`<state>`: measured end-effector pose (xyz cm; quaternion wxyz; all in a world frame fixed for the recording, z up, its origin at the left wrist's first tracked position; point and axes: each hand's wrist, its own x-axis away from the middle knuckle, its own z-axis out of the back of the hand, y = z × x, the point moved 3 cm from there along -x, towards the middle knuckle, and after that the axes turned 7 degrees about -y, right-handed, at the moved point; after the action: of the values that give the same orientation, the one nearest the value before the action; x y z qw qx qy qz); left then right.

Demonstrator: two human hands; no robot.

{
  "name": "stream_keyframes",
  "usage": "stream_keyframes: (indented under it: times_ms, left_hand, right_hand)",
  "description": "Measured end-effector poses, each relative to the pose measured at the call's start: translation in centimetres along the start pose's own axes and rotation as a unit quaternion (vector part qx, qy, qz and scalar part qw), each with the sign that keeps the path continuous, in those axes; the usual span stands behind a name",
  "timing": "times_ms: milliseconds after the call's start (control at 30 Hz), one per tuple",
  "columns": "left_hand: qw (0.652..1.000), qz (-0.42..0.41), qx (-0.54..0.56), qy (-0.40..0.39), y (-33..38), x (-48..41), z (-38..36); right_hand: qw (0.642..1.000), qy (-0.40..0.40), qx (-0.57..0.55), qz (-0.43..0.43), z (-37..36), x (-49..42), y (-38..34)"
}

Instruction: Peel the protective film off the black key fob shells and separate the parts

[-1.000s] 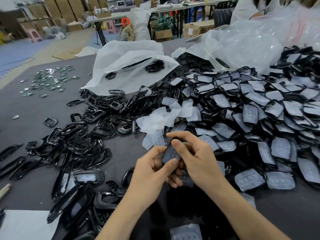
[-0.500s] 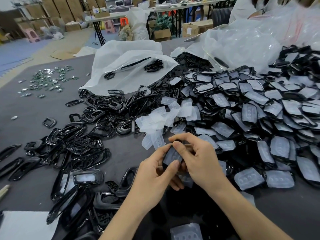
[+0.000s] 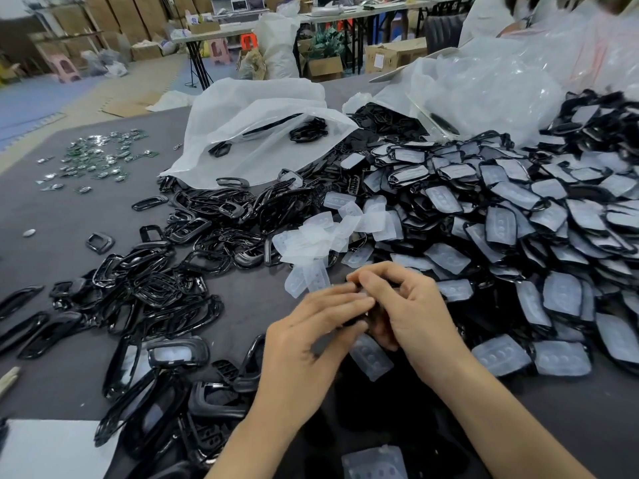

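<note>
My left hand (image 3: 307,344) and my right hand (image 3: 411,312) meet over the near middle of the grey table (image 3: 69,236). Together they hold one black key fob shell (image 3: 356,319), which is mostly hidden between the fingers. The fingertips of both hands pinch at its top edge. A translucent film piece (image 3: 371,357) lies just under my hands. To the right spreads a big heap of black shells still covered with film (image 3: 518,229). Loose peeled films (image 3: 321,236) lie in a small pile just beyond my hands.
Bare black frames (image 3: 155,281) are scattered to the left and near me. A white plastic bag (image 3: 256,129) lies at the back, clear bags (image 3: 501,91) at the back right. Small green circuit boards (image 3: 96,157) sit far left. A white sheet (image 3: 48,451) lies at the near left corner.
The shell's film-covered face showed between my thumbs before; now my left fingers have closed over it and both hands have drawn tighter together. The hands' place on the table is the same.
</note>
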<state>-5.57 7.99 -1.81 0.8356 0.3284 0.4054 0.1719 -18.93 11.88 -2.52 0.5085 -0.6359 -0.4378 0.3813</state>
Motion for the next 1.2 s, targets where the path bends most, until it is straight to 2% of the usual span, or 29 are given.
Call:
stream_keyframes:
  times_ms: [67,133,233,533,700,933,1033,1200]
  left_hand:
    - [0.982,0.124,0.138,0.046,-0.6,-0.2,0.4]
    - [0.924,0.222,0.297,0.091,-1.4,-0.1,0.4]
    - [0.863,0.279,0.405,0.115,-2.0,-0.1,0.3]
    - [0.804,0.341,0.478,0.089,-2.0,0.0,-0.1]
    - [0.797,0.374,0.467,0.081,-2.0,0.1,-0.1]
    - [0.796,0.373,0.471,0.077,-2.3,0.1,-0.2]
    - [0.778,0.385,0.492,0.068,-2.6,0.2,-0.1]
    - [0.743,0.385,0.544,0.063,-2.7,0.2,-0.1]
  right_hand:
    - [1.0,-0.029,0.001,0.004,-0.2,0.2,-0.3]
    - [0.998,-0.055,0.004,0.015,-0.5,0.3,-0.7]
    - [0.998,-0.062,0.02,0.018,-0.6,0.4,-0.7]
    - [0.996,-0.062,-0.046,-0.051,-0.3,0.1,-0.4]
    - [0.989,-0.062,-0.108,-0.081,-0.4,0.0,0.0]
    - [0.975,-0.069,-0.147,-0.149,-0.2,0.0,0.2]
    - [0.965,-0.066,-0.172,-0.184,-0.2,0.0,0.4]
    - [0.953,-0.03,-0.231,-0.195,-0.2,0.0,0.2]
